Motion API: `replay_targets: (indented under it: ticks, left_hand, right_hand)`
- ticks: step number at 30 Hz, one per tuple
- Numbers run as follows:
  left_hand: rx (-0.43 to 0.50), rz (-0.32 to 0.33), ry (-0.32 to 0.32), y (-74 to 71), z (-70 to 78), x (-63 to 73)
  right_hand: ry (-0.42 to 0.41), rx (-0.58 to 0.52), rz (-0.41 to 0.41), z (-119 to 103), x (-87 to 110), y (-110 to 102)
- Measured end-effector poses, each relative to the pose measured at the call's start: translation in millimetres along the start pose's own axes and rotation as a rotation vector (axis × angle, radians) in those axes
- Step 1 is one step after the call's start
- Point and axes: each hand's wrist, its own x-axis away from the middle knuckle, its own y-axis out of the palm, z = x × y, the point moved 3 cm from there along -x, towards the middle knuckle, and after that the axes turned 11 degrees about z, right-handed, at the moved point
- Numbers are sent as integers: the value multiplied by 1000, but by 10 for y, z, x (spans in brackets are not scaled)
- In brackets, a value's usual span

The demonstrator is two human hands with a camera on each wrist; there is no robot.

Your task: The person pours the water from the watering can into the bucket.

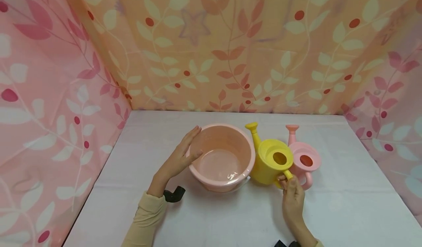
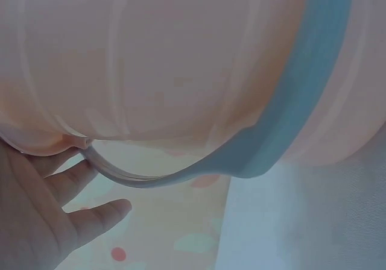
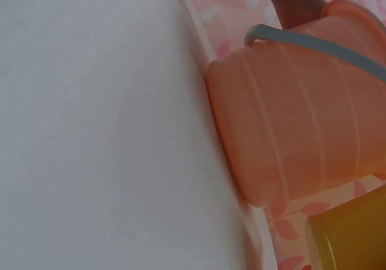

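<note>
A pale pink bucket (image 1: 217, 182) stands upright on the table, its inside visible from above. My left hand (image 1: 178, 160) rests at its left rim with the fingers extended; in the left wrist view, the fingertips lie by the rim where the grey-looking bail handle (image 2: 301, 83) joins. Right of the bucket is a yellow watering can (image 1: 267, 166), its spout pointing away from me. My right hand (image 1: 294, 199) pinches that can's handle between thumb and fingers. Close behind it, on the right, stands a pink watering can (image 1: 312, 153). In the right wrist view only part of the yellow can (image 3: 356, 231) shows.
A white cloth (image 1: 346, 203) covers the table. Patterned fabric (image 1: 230, 56) hangs along the back, with pink patterned fabric (image 1: 43, 122) on both sides. Black wrist-worn devices (image 1: 174, 194) sit at both wrists.
</note>
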Motion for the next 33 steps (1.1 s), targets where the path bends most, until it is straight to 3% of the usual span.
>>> replay_targets:
  ticks: [3, 7, 20, 33]
  left_hand:
    - [-4, 1, 3, 2, 1, -8]
    - [-8, -1, 10, 1, 8, -15]
    - [-5, -4, 0, -10, 1, -10]
    - [-8, 2, -6, -33, 7, 8]
  right_hand:
    - [-29, -84, -27, -37, -39, -13]
    - [-56, -91, -33, -95, -89, -24]
    - [-74, -193, 71, -309, -242, 19]
    - [-127, -170, 131, -458, -353, 74]
